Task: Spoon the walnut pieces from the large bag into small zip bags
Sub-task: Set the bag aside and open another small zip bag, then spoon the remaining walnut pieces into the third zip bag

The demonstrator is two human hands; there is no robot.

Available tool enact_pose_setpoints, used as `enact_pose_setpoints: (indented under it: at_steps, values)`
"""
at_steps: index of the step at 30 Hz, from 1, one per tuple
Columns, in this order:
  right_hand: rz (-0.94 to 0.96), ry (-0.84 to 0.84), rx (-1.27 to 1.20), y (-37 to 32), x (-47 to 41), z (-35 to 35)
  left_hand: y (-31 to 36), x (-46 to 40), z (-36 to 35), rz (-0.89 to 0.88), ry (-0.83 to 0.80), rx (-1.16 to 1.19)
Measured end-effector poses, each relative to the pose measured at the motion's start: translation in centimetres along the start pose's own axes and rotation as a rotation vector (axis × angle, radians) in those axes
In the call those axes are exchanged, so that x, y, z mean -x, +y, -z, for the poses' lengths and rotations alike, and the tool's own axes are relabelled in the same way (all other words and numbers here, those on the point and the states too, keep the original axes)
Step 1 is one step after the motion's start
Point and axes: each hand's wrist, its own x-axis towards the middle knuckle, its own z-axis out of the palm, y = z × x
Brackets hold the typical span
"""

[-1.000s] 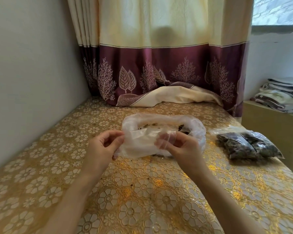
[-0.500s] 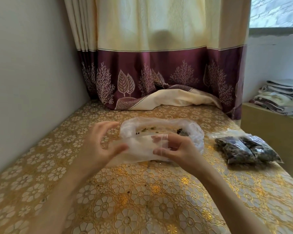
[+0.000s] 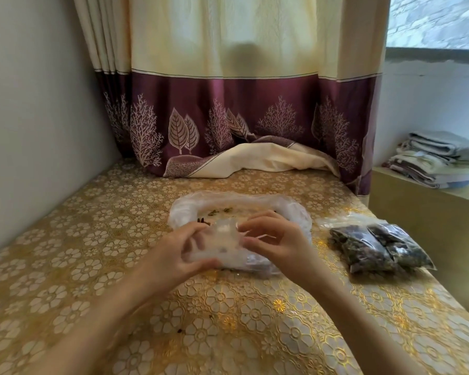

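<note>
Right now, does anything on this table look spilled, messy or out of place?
Only small things. A few dark crumbs lie loose on the gold tablecloth near the front, likely spilled walnut bits. The curtain hem is bunched up on the table's far end. Both hands, left hand and right hand, hold a small clear bag.

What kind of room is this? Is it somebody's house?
Probably a room in a home. A long curtain hangs by a window, folded cloths are stacked on a ledge, and the table wears a gold flowered cover.
</note>
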Motion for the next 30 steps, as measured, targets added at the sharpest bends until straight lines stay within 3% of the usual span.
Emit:
enact_pose_setpoints:
  at_steps: [2,4,7,11,14,20,24,30]
  values:
    - [-0.003,0.141,0.164,0.8,0.2,0.9,-0.8,0.6,0.3,0.014,0.076,0.047]
    - [-0.060,0.223,0.477,1.7,0.7,2.0,-1.4,1.2,0.9,0.051,0.153,0.062]
    - [-0.266,0.164,0.820,2.7,1.5,2.7,-1.5,1.7,1.3,0.150,0.224,0.141]
    - [-0.417,0.050,0.966,3.2,2.0,2.5,-1.3,1.9,1.5,0.170,0.272,0.257]
    - [-0.409,0.109,0.832,3.3,1.9,2.4,-1.7,1.9,1.7,0.164,0.326,0.318]
    - [-0.321,0.463,0.329,2.9,0.5,2.1,-2.7,2.0,2.1,0.224,0.518,0.475]
    - [-0.370,0.583,-0.265,2.4,-1.7,1.0,-3.5,2.0,2.3,0.282,0.538,0.553]
    - [-0.333,0.611,-0.349,2.4,-4.4,-1.0,-3.1,1.8,2.4,0.233,0.483,0.519]
